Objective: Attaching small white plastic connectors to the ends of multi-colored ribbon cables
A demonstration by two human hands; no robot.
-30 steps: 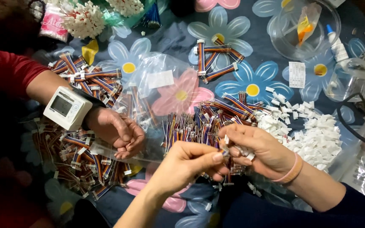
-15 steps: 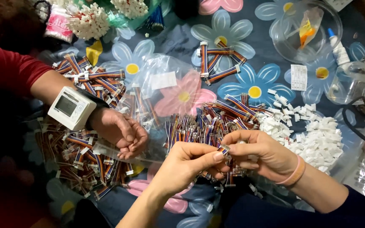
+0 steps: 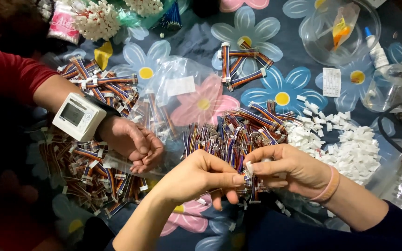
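My left hand (image 3: 196,175) and my right hand (image 3: 290,168) meet fingertip to fingertip over a flowered cloth. Between them they pinch a small white connector (image 3: 248,169) joined to a short multicoloured wire bundle. My right wrist wears a pink band (image 3: 331,184). Just behind my hands lies a heap of coloured wire bundles (image 3: 238,132). A pile of loose white connectors (image 3: 354,151) sits to the right of my right hand.
A co-worker's hand (image 3: 133,142), with a red sleeve and a white wrist device (image 3: 77,116), rests on a clear bag of wire bundles (image 3: 89,172) at the left. A clear round container (image 3: 366,28) stands at the back right, and finished bundles (image 3: 240,65) lie at the back.
My fingertips have drawn closer together around the white connector. The co-worker's hand has stayed where it was.
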